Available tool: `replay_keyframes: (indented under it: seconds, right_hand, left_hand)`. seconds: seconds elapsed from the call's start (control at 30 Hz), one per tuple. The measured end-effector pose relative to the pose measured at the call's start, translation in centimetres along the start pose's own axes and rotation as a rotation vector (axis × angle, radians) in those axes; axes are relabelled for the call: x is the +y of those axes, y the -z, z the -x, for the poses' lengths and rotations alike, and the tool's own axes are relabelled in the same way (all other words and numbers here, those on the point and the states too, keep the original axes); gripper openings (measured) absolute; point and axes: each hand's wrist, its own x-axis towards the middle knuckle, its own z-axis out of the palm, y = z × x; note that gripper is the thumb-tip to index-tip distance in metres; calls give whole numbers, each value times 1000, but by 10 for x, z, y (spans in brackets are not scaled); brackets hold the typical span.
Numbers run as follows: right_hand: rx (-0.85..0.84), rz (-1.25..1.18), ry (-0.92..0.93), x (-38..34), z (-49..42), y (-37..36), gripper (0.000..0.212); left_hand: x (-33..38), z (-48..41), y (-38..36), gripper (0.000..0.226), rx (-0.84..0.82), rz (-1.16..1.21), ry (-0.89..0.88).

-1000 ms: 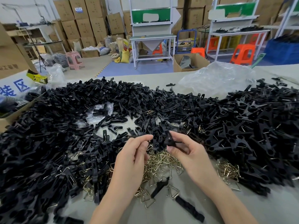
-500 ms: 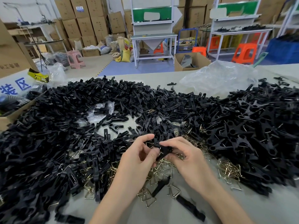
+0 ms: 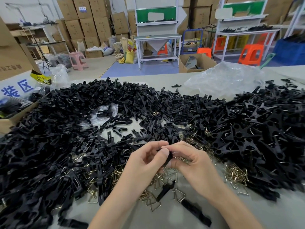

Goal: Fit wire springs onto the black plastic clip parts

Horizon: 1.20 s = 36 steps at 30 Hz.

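My left hand (image 3: 145, 161) and my right hand (image 3: 189, 161) meet at the middle of the table, both pinching one black plastic clip part (image 3: 168, 158) between thumbs and fingertips. The part is mostly hidden by my fingers, so any spring on it is out of sight. Below my hands lies a scatter of brass-coloured wire springs (image 3: 166, 177). A second heap of springs (image 3: 236, 174) sits to the right. Huge piles of black clip parts cover the table on the left (image 3: 41, 154) and on the right (image 3: 257, 129).
A crumpled clear plastic bag (image 3: 226, 80) lies at the far right of the grey table (image 3: 247, 215). A cardboard box (image 3: 14, 119) stands at the left edge. Loose black parts (image 3: 196, 212) lie near the front edge. Behind are workbenches, stools and stacked cartons.
My hands have come together from apart. The black part that my right hand held alone is now pinched by both hands, closer to me and lower over the springs.
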Motion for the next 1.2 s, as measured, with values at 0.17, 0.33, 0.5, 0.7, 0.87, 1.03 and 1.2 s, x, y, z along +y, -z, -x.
replay_keyframes:
  seconds: [0.17, 0.33, 0.5, 0.7, 0.87, 1.03, 1.2]
  right_hand:
    - [-31, 96, 26, -5, 3, -6, 51]
    - [-37, 94, 48, -8, 5, -8, 47]
    - [-29, 50, 90, -7, 6, -10, 52]
    - [-69, 41, 7, -8, 6, -8, 73]
    - [-123, 25, -19, -12, 6, -8, 69]
    - [-138, -10, -16, -17, 7, -8, 55]
    - [-95, 54, -6, -12, 6, -4, 49]
  left_hand:
    - [-1, 2, -4, 34, -120, 131, 120]
    - [1, 5, -5, 36, -247, 245, 182]
    - [2, 3, -7, 21, -176, 154, 159]
    - [0, 1, -11, 16, -112, 113, 141]
    - [-1, 2, -9, 17, -108, 109, 128]
    - [-1, 0, -12, 21, -77, 87, 126]
    - [-1, 2, -11, 12, -184, 114, 128]
